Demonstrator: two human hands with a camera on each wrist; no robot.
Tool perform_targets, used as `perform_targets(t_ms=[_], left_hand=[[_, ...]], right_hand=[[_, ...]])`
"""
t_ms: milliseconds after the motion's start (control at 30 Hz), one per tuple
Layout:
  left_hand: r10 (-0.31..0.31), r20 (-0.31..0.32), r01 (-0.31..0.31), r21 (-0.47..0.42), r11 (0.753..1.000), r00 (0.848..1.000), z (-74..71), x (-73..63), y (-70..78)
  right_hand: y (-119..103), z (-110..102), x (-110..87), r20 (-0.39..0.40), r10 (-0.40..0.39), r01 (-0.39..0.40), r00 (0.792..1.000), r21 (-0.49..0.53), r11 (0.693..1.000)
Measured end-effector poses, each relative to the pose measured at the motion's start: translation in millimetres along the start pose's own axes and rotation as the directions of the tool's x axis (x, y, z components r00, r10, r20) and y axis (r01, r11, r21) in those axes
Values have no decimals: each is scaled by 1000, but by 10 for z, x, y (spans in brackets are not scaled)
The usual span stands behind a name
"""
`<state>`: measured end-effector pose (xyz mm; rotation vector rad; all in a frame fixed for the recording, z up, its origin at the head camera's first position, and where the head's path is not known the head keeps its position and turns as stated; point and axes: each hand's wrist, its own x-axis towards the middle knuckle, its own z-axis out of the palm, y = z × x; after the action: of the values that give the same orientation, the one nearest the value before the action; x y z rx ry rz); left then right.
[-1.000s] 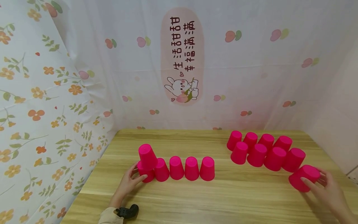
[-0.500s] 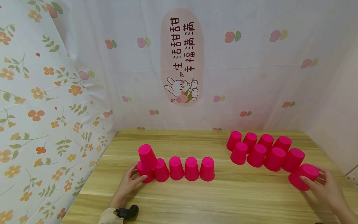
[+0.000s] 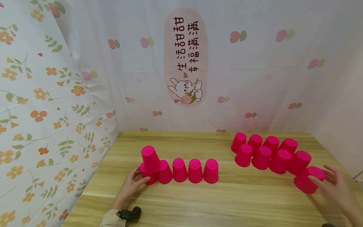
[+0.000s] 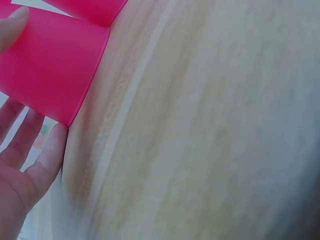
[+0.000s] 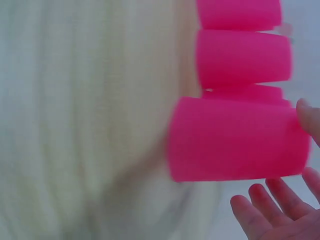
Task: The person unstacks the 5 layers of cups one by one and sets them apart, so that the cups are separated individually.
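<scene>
At the left end of a row of upside-down pink cups, my left hand [image 3: 131, 183] holds the end cup [image 3: 149, 177] between thumb and fingers. In the left wrist view the thumb lies on that cup's [image 4: 55, 60] side, fingers on the other side. An upper cup [image 3: 151, 158] sits upside down on the end cup and its neighbour [image 3: 164, 172]. At the right, my right hand [image 3: 336, 187] has its thumb at the nearest cup [image 3: 309, 180] of the right group. Its fingers are spread; in the right wrist view, several stand apart from that cup [image 5: 240, 140].
Three more cups, such as the row's right-end one [image 3: 211, 171], continue the left row. Several upside-down cups [image 3: 280, 161] stand close together in two rows at the right. The wooden table [image 3: 198, 205] meets a patterned cloth [image 3: 136, 110] at the back.
My right hand's fingers have loosened and spread from the nearest cup, which stays in place. The left hand and its cups look unmoved. The view shifts slightly.
</scene>
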<state>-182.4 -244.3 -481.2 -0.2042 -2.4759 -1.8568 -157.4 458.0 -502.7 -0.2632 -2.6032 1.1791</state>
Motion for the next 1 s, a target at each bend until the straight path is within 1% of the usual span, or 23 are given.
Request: perform_targets(t_ms=[67,100,133,167,233,300,400,467,533,567,667,767,833,900,1000], left_hand=[[-2,-2,2,8,1000,1000,-3,-2,-6],[-3,-4,3,11,1000,1000,-4,-2,-9],[-4,-6,4,14,1000,1000,-6,-2,-12],[-5,-8,5,16,1000,1000,-8,-2,-15],[-8,-11,8,16,1000,1000,-11,-2,-17],[-10,-12,10,14,1000,1000,-12,-1,-16],[-14,-13,14,11,1000,1000,-12,-1,-14],[-14,-13,14,12,1000,1000,-12,-1,-14],[-14,-13,14,12,1000,1000,-12,1,-15],[-14,-13,14,12,1000,1000,-12,2,-15],[-13,-8,13,6,1000,1000,-11,5,-14],[-17,-6,17,-3,1000,1000,-10,5,-12],[-17,-7,17,-6,1000,1000,-9,6,-14],[-13,-6,13,-4,1000,1000,-7,10,-19],[2,-3,-2,-4,1000,1000,5,21,-24]], right_hand=[[217,-40,136,-62,-77,79,995,29,996],[251,-70,189,-83,-115,119,990,48,992],[282,-87,232,-127,-155,161,980,45,986],[232,-114,260,-152,-176,186,973,51,981],[-75,-177,225,-167,-199,212,966,61,975],[-515,-229,131,-162,-219,233,962,71,970],[-1215,-252,-32,-116,-238,251,964,104,963],[-1525,-207,-68,-92,-276,286,957,125,950],[-1759,-126,-72,-52,-317,321,947,160,934],[-1849,-71,-60,-36,-343,344,939,176,922],[-2102,121,-14,-9,-437,427,899,229,875],[-2383,345,21,3,-509,490,861,260,832],[-2574,498,37,28,-540,511,841,284,811],[-2756,657,50,64,-560,517,826,310,798],[-2993,899,67,122,-595,524,795,356,773]])
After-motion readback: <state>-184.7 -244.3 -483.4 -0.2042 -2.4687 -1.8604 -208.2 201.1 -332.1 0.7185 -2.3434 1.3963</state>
